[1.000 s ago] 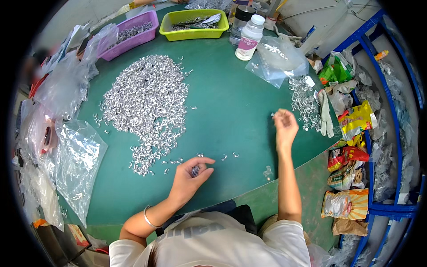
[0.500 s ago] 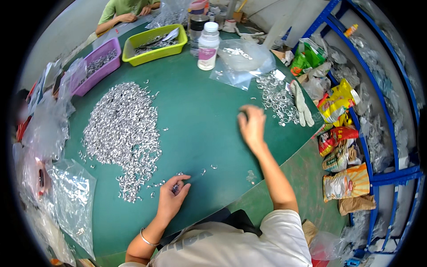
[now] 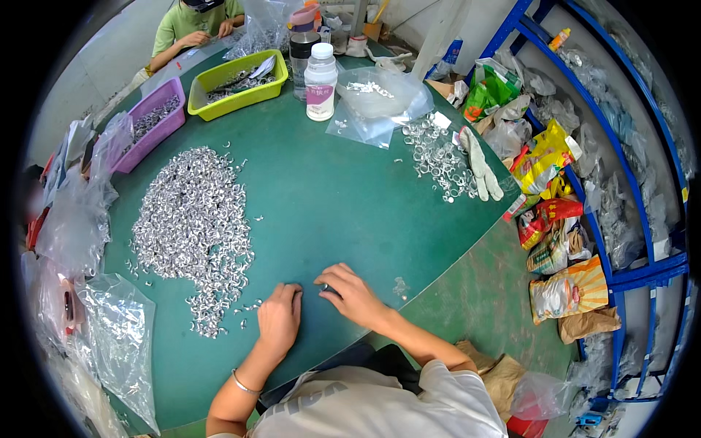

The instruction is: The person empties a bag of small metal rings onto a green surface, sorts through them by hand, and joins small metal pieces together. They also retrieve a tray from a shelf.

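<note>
My left hand (image 3: 280, 319) rests on the green table by its near edge, back up, fingers curled. What lies under its fingers is hidden. Close beside it on the right, my right hand (image 3: 354, 298) has its fingers bent toward the thumb. A small dark-edged bit shows at their tips, too small to make out. Left of both hands spreads a large pile of small curved silvery metal pieces (image 3: 191, 219), with a few strays near my left hand. A smaller scatter of silvery rings (image 3: 442, 164) lies at the right edge, next to a white glove (image 3: 480, 168).
A purple bin (image 3: 155, 124) and a yellow-green bin (image 3: 237, 86) hold metal pieces at the far left. Behind are a white bottle (image 3: 320, 87) and plastic bags (image 3: 380, 98). Another person (image 3: 191, 36) works across the table. Blue shelving (image 3: 642, 281) stands right; clear bags (image 3: 117, 328) lie left.
My right hand has come back from near the rings to beside my left hand. My left hand has turned back up, covering the pieces that showed in it. The view has shifted slightly.
</note>
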A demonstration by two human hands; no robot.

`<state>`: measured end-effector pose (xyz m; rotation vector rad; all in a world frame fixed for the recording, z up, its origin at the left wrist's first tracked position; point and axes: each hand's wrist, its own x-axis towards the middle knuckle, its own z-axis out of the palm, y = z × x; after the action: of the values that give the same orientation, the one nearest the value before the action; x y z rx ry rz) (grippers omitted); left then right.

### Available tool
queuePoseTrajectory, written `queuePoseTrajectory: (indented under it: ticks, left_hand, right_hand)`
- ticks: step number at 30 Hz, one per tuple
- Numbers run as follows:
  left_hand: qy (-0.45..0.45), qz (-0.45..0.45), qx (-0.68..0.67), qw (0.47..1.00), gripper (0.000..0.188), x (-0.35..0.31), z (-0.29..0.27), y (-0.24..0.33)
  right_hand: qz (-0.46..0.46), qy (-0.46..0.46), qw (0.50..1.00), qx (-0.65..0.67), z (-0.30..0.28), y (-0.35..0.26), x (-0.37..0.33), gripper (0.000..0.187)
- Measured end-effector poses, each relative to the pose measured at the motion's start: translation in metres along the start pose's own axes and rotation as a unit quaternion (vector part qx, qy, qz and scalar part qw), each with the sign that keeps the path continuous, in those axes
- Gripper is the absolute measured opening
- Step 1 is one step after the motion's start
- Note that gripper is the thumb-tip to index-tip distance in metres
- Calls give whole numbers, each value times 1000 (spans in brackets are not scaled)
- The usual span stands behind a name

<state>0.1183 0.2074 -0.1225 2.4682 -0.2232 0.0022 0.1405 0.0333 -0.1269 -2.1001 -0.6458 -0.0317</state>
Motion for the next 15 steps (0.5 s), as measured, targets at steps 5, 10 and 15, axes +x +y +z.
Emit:
queuePoseTrajectory:
  ticks: [5,10,15]
  left_hand:
    - [5,17,-8,1000,23,-4,-5,9]
    - [-10,23,-15,1000,29,-9,-4,11]
    - [-9,6,-1,1000,30,-8,1,10]
  right_hand:
    - [12,78,997,-21,-44,16,6,16]
    - [196,426,837,-281,-179,134,-4,22]
    - [264,397,770,-426,-264,198,5,45]
